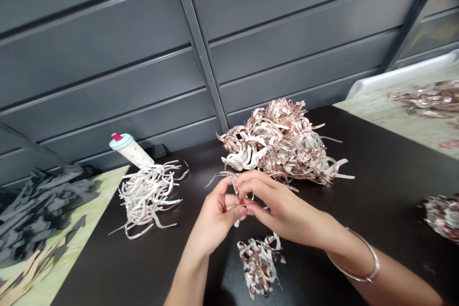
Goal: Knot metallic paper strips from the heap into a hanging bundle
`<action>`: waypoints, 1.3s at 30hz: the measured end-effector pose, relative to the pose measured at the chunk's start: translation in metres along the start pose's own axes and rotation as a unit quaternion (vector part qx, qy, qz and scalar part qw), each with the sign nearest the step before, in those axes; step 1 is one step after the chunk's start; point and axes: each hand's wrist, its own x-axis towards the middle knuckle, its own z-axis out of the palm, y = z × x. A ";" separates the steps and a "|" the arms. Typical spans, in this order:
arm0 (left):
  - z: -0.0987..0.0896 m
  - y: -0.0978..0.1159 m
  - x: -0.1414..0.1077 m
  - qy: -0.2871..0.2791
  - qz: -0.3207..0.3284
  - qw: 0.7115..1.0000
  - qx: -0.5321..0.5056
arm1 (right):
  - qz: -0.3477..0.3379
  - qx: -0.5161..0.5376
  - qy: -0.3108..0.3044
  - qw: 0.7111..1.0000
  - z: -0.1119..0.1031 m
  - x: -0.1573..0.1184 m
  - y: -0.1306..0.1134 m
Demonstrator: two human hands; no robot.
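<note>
Both hands meet above the middle of the dark table. My left hand [217,215] pinches a thin, shiny rose-gold strip [229,175], whose end curls out to the left above the fingers. My right hand [274,201] closes on the same strip, its fingertips touching those of the left. Just below the hands lies a small clump of curled rose-gold and white strips [258,263]. Behind them rises a large heap of shiny strips [283,143]. A looser pile of mostly white strips [145,196] rests to the left.
A cream tumbler with a red cap [134,150] leans behind the white pile, near a small black object [156,151]. Grey scraps [39,210] cover the far left. Another clump [444,215] is at the right edge. A grey slatted wall [143,57] stands behind the dark table [376,191].
</note>
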 end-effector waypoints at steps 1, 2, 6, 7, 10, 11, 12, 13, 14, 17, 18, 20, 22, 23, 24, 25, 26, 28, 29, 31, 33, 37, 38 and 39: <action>0.000 0.000 0.000 -0.001 -0.004 1.000 0.006 | 0.007 0.006 0.001 1.000 -0.001 -0.001 0.001; -0.001 0.001 0.000 -0.001 -0.010 1.000 0.008 | 0.019 0.010 0.002 1.000 -0.003 -0.001 0.002; -0.004 0.001 -0.001 -0.008 -0.043 0.999 0.003 | 0.080 0.045 -0.015 0.996 -0.018 -0.004 0.005; -0.005 0.001 -0.001 -0.017 -0.048 0.999 0.001 | 0.088 0.063 -0.025 0.994 -0.023 -0.005 0.006; -0.007 -0.001 -0.001 -0.063 -0.054 0.996 -0.011 | 0.095 0.096 -0.049 0.990 -0.030 -0.004 0.004; -0.007 -0.001 0.000 -0.067 -0.043 0.997 -0.023 | 0.092 0.094 -0.057 0.990 -0.030 -0.004 0.003; -0.007 -0.001 0.002 -0.061 -0.025 0.997 -0.038 | 0.088 0.087 -0.065 0.990 -0.029 -0.003 0.002; -0.006 -0.002 0.003 -0.044 -0.001 0.997 -0.056 | 0.082 0.078 -0.071 0.991 -0.027 -0.002 0.001; -0.006 -0.002 0.004 -0.023 0.024 0.997 -0.073 | 0.075 0.071 -0.077 0.992 -0.025 -0.001 -0.001; -0.006 -0.002 0.006 0.008 0.051 0.995 -0.081 | 0.059 0.063 -0.077 0.993 -0.018 0.001 -0.002; -0.007 -0.002 0.006 0.004 0.048 0.996 -0.073 | 0.053 0.065 -0.071 0.994 -0.017 0.001 -0.002; -0.009 0.000 0.004 -0.009 0.040 0.998 -0.054 | 0.039 0.070 -0.065 0.995 -0.015 0.001 -0.002; -0.011 0.002 0.002 -0.015 0.033 0.998 -0.045 | 0.033 0.074 -0.069 0.994 -0.016 0.001 -0.001; -0.012 0.003 0.001 -0.020 0.029 0.998 -0.045 | 0.035 0.077 -0.074 0.994 -0.017 0.000 0.000; -0.013 0.005 0.001 -0.026 0.025 0.998 -0.046 | 0.040 0.084 -0.082 0.992 -0.019 0.000 0.000; -0.014 0.006 0.000 -0.033 0.021 0.998 -0.048 | 0.046 0.094 -0.090 0.991 -0.020 0.000 0.001; -0.014 0.006 0.000 -0.041 0.016 0.998 -0.050 | 0.052 0.106 -0.096 0.988 -0.022 0.000 0.002; -0.015 0.007 0.000 -0.055 0.008 0.997 -0.052 | 0.065 0.132 -0.107 0.983 -0.026 0.000 0.005; -0.016 0.008 0.000 -0.058 0.007 0.997 -0.053 | 0.073 0.141 -0.112 0.981 -0.028 0.000 0.007; -0.017 0.008 0.000 -0.060 0.011 0.997 -0.056 | 0.088 0.156 -0.122 0.976 -0.032 0.000 0.013; -0.018 0.007 0.001 -0.069 0.012 0.996 -0.063 | 0.097 0.185 -0.128 0.970 -0.036 0.000 0.019; -0.023 0.005 0.002 -0.115 -0.003 0.990 -0.079 | 0.121 0.277 -0.109 0.947 -0.046 -0.002 0.030; -0.025 0.004 0.002 -0.125 -0.007 0.989 -0.079 | 0.129 0.295 -0.100 0.941 -0.048 -0.003 0.032; -0.027 0.003 0.003 -0.137 -0.014 0.988 -0.074 | 0.134 0.313 -0.092 0.936 -0.051 -0.004 0.033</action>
